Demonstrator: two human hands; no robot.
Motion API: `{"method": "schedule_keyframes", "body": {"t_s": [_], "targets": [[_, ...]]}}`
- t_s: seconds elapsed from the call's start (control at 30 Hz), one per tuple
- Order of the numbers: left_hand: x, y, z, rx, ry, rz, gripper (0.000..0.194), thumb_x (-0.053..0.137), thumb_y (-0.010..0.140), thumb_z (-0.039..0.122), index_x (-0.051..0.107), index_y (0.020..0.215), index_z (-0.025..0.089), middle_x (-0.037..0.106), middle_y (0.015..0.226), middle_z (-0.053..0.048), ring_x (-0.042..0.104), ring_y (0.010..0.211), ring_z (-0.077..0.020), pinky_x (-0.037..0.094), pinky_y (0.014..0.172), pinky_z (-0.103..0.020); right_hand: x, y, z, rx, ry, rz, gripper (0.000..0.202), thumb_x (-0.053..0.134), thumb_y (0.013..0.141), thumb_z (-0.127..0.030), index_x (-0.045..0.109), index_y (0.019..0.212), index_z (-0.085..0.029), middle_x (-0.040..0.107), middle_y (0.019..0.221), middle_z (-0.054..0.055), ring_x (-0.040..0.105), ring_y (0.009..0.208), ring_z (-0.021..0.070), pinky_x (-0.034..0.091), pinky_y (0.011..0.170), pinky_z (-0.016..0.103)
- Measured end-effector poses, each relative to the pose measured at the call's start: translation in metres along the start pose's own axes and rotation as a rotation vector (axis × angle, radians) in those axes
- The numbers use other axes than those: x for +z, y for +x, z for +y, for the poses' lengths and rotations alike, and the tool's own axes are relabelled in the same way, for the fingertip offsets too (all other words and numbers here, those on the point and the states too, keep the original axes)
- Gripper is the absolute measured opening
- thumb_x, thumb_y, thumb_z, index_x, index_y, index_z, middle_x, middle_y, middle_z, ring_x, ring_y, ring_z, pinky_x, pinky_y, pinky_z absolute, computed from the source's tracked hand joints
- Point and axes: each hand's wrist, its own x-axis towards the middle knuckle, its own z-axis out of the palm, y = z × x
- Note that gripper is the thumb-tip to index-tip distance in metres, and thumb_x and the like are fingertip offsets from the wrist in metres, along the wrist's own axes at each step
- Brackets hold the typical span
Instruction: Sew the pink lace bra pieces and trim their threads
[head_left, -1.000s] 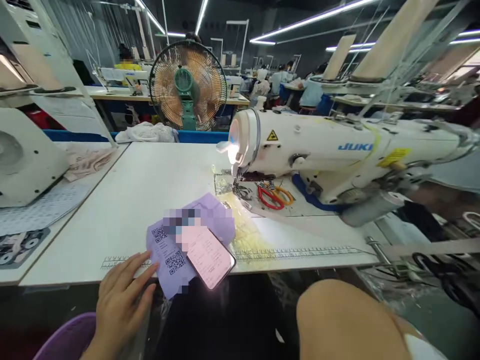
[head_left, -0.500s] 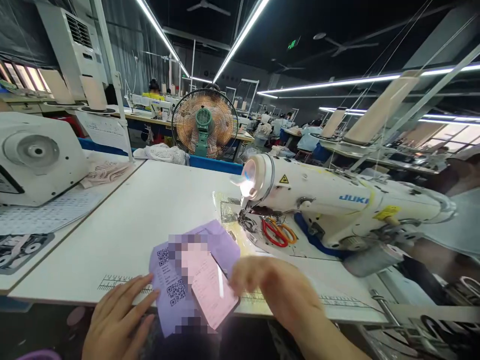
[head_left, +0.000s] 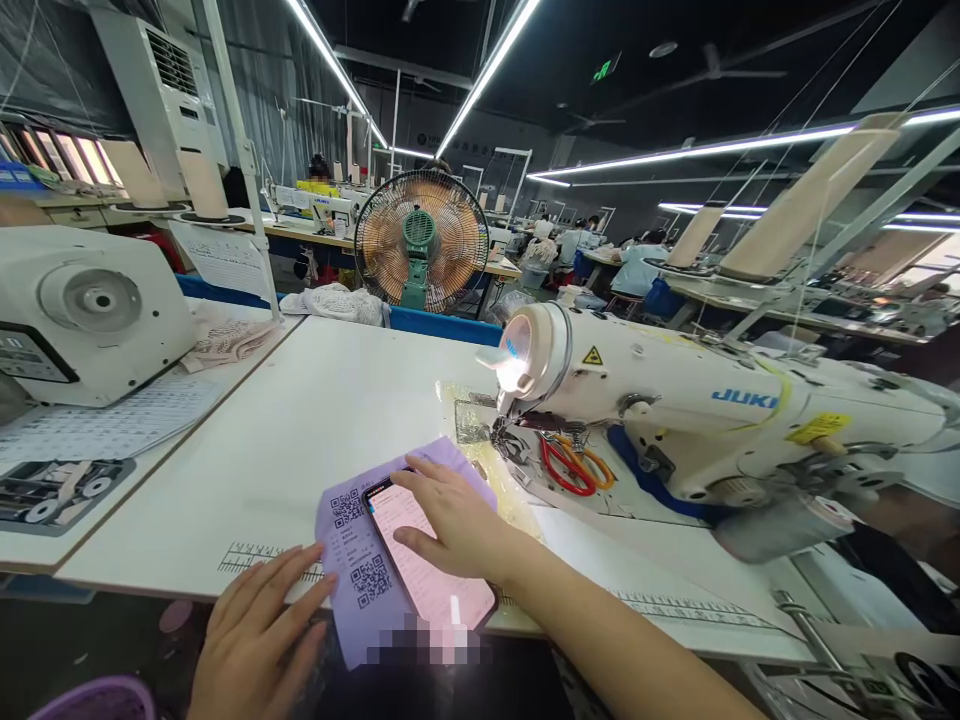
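2 open hands: right hand (head_left: 450, 520) flat on phone (head_left: 431, 565), left hand (head_left: 259, 640) touching purple paper (head_left: 352, 560).

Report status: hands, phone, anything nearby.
Right hand open, fingers on phone. Left hand open, at purple slip. Scissors beside needle, clear.

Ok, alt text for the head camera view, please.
A person's right hand rests on a lit phone lying on a purple slip with QR codes at the edge of a white sewing table; the left hand touches the slip's left edge. A sewing machine stands to the right.
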Motion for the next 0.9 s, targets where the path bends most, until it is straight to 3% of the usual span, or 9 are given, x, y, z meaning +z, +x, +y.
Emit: {"method": "schedule_keyframes", "body": {"t_s": [0.33,0.67,0.77,0.9], "targets": [[0.000,0.002,0.006,-0.062,-0.019,0.018,0.035,0.050,0.085,0.014,0.061,0.116,0.027,0.060,0.125,-0.007,0.053,0.114,-0.0273,0.035,0.094,-0.047,0.011,-0.007,0.001,-0.182,0.041,0.089,0.048,0.051,0.089,-0.043,0.049,0.126,-0.012,0.058,0.128,0.011,0.035,0.134,0.0282,0.028,0.110,0.051],[0.001,0.000,0.005,-0.079,-0.022,0.025,0.034,0.050,0.086,0.017,0.061,0.116,0.030,0.061,0.125,-0.004,0.054,0.115,-0.0253,0.035,0.096,-0.044,0.014,-0.002,-0.002,-0.175,0.044,0.034,0.058,0.052,0.088,-0.053,0.045,0.131,-0.015,0.056,0.132,0.011,0.029,0.138,0.0256,0.021,0.113,0.050],[0.001,0.000,0.004,-0.086,-0.033,0.020,0.035,0.050,0.085,0.018,0.060,0.117,0.030,0.061,0.126,-0.004,0.054,0.114,-0.0262,0.036,0.096,-0.044,0.007,-0.009,-0.002,-0.151,0.032,0.133,0.044,0.045,0.092,-0.041,0.047,0.127,-0.014,0.059,0.127,0.012,0.035,0.135,0.0251,0.024,0.112,0.051],[0.003,-0.002,0.004,-0.077,-0.028,0.028,0.035,0.050,0.085,0.018,0.060,0.117,0.029,0.061,0.126,-0.005,0.054,0.114,-0.0276,0.037,0.094,-0.046,0.002,-0.020,0.003,-0.102,0.040,0.298,0.029,0.038,0.092,-0.020,0.052,0.117,-0.016,0.065,0.114,0.011,0.045,0.128,0.0228,0.039,0.104,0.046]]}}
